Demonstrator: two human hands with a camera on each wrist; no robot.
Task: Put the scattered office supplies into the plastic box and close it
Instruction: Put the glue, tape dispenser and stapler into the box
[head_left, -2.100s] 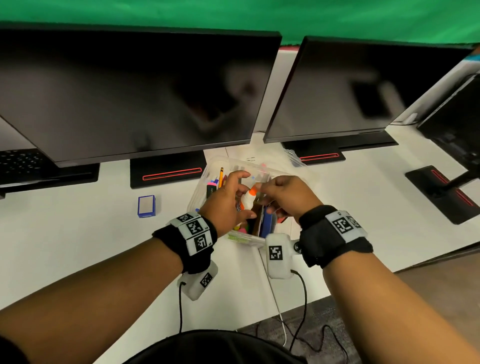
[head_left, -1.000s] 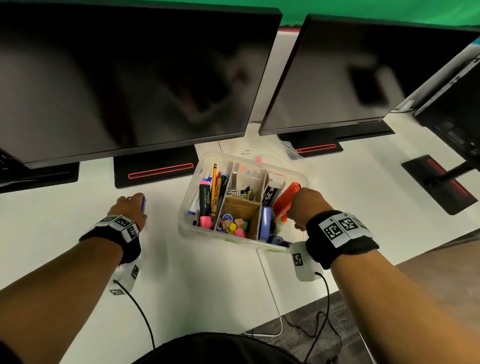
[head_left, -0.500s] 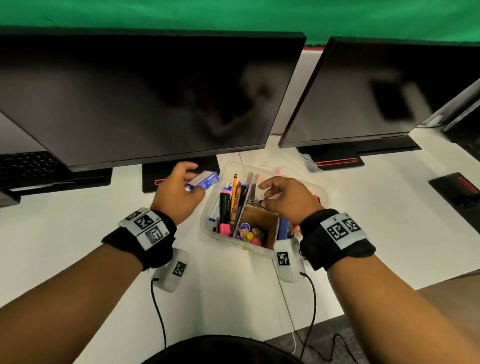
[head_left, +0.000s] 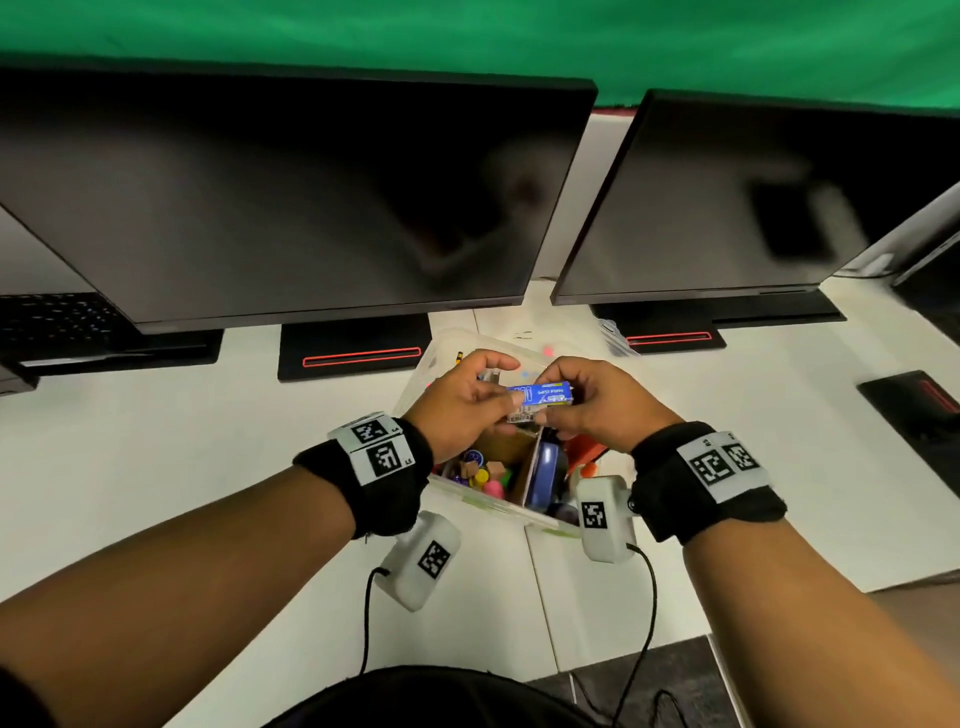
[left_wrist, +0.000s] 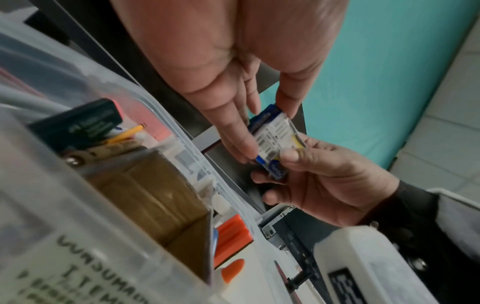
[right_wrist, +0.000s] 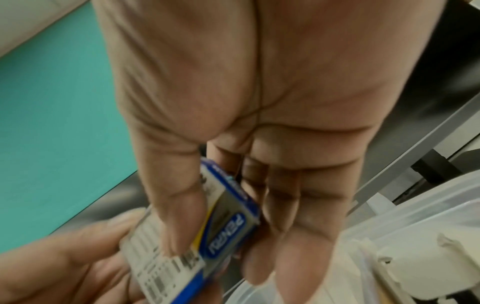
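A small blue and white paper-clip box (head_left: 540, 399) is held above the clear plastic box (head_left: 498, 506) by both hands. My left hand (head_left: 460, 402) pinches its left end between thumb and fingers, and my right hand (head_left: 597, 402) pinches its right end. The left wrist view shows the small box (left_wrist: 275, 142) between my left fingers (left_wrist: 233, 131) and the right hand (left_wrist: 322, 176). In the right wrist view the thumb and fingers pinch the small box (right_wrist: 228, 211). The plastic box is open and holds pens, a cardboard divider (left_wrist: 155, 195), coloured bits and an orange item (left_wrist: 231, 236). No lid is seen.
Two dark monitors (head_left: 291, 197) (head_left: 753, 208) on black stands (head_left: 358, 353) sit just behind the box on the white desk (head_left: 156, 457). A keyboard (head_left: 52, 317) lies at far left. Another stand base (head_left: 914, 410) is at right. Wrist-camera cables hang over the desk's front edge.
My left hand picked up the small blue box from the desk at left and brought it over the plastic box. My right hand has left the box contents and taken its other end.
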